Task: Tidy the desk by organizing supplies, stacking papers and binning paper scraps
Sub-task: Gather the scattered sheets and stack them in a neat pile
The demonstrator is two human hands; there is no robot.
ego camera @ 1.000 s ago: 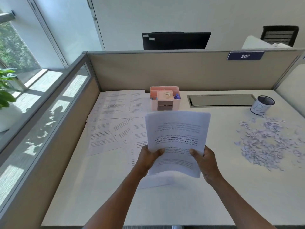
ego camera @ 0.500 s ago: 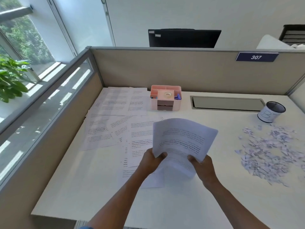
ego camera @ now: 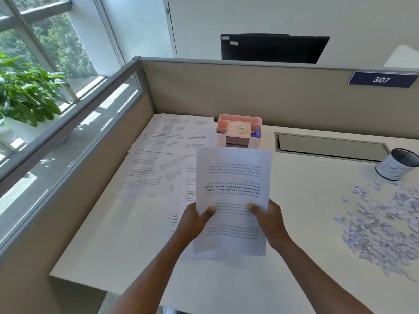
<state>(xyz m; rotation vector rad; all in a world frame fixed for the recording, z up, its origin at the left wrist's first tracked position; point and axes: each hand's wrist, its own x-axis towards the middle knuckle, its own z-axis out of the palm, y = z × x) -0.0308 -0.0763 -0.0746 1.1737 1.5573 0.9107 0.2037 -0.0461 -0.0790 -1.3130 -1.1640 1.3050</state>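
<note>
1. Papers point(ego camera: 233, 189): a gathered stack held up over the desk's point(ego camera: 306, 200) near middle; left hand point(ego camera: 195, 223) and right hand point(ego camera: 268, 223) each pinch a lower side edge, thumbs on top.
2. Loose sheets point(ego camera: 158, 159) are spread toward the far-left corner, unstacked.
3. Paper scraps point(ego camera: 383, 227) are scattered at the right edge, unbinned, with the cup point(ego camera: 396, 166) just beyond.
4. Pink organizer point(ego camera: 238, 132) at the back edge already holds supplies.
5. Likely under halfway.

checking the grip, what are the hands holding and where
Both the left hand and right hand pinch a sheaf of printed papers at its side edges.
</note>
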